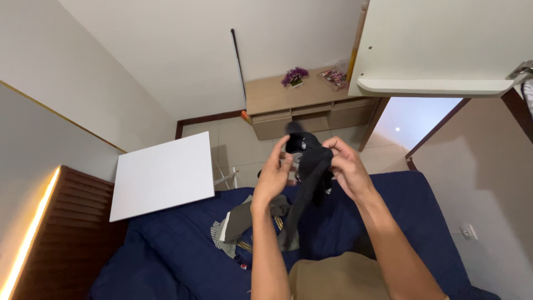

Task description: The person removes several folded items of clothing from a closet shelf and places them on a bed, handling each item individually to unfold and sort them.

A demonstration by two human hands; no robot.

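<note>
over blue bed (166, 239) — black garment (311, 166) between fingers (286, 161)

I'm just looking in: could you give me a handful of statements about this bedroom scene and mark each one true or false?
1. Both hands hold a black garment up above the bed. True.
2. The bed cover is red. False: it is dark blue.
3. A small pot of purple flowers stands on the wooden shelf unit. True.
4. The left hand lies flat on the bed. False: it is raised, fingers on the garment.
5. A white board sits left of the bed. True.
6. The right hand grips the flower pot. False: it holds the garment.
</note>
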